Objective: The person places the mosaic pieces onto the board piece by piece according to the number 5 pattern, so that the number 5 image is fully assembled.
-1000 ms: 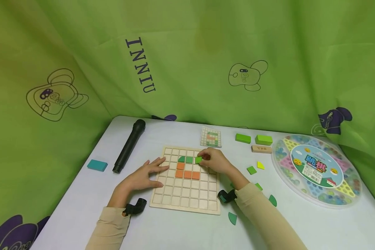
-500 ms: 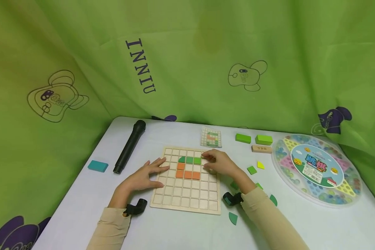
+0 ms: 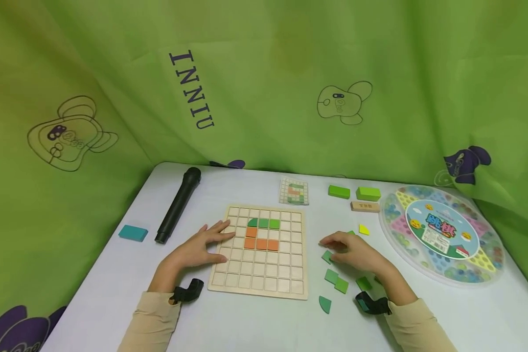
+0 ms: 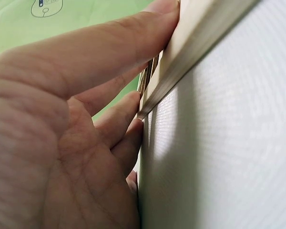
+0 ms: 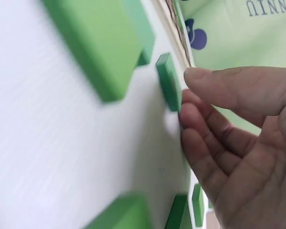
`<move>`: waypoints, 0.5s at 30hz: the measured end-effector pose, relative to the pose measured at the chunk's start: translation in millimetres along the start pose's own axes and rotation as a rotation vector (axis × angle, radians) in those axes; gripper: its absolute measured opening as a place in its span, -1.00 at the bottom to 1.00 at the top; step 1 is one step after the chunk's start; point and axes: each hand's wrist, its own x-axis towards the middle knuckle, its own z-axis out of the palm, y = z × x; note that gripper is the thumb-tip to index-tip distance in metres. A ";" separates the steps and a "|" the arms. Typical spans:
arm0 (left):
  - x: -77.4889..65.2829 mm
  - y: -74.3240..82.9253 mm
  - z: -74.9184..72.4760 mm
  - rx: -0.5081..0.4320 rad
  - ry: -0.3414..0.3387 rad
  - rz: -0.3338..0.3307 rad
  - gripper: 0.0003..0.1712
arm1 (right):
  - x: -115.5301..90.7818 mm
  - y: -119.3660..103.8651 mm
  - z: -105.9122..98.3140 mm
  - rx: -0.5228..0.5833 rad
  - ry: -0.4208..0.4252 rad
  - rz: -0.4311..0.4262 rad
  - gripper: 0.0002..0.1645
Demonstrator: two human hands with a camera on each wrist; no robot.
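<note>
My left hand (image 3: 197, 249) rests with spread fingers on the left edge of the wooden grid board (image 3: 258, 286); the left wrist view shows the thumb on the board's rim (image 4: 190, 43). Inlaid on the board are a green quarter-round tile (image 3: 252, 223), two green square tiles beside it, and several orange tiles (image 3: 261, 244) below. My right hand (image 3: 356, 252) is right of the board, low over loose green tiles. Its thumb and bent fingertips come right up to a dark green tile (image 5: 168, 82), with a gap between thumb and fingers.
Loose tiles lie about the right hand, among them a green quarter-round (image 3: 325, 304) and a yellow one (image 3: 363, 229). Behind the board lies a pattern card (image 3: 294, 191). Green blocks (image 3: 339, 191), a wooden block (image 3: 365, 207) and a round game box (image 3: 488, 244) stand right; a black microphone (image 3: 177, 205) lies left.
My right hand has let go of the light green square tile in the board's upper row and moved right, off the board, to the loose tiles. The left hand stays on the board's edge.
</note>
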 end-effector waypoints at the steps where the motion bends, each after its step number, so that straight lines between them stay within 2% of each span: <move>1: -0.5 0.1 -0.4 -0.003 0.002 0.001 -0.21 | -2.3 1.3 -1.0 -0.006 -0.017 -0.012 -0.60; 7: -1.2 -0.8 -0.3 -0.017 0.002 0.012 -0.20 | -6.3 8.8 -2.1 -0.037 -0.042 -0.066 -0.58; 12: -0.6 -2.1 0.7 -0.013 0.003 0.015 -0.20 | 0.5 5.3 0.6 -0.052 0.007 -0.027 -0.73; 15: -0.4 -2.3 1.1 -0.016 0.005 0.016 -0.20 | 10.9 -3.4 3.9 -0.058 0.064 -0.007 -0.74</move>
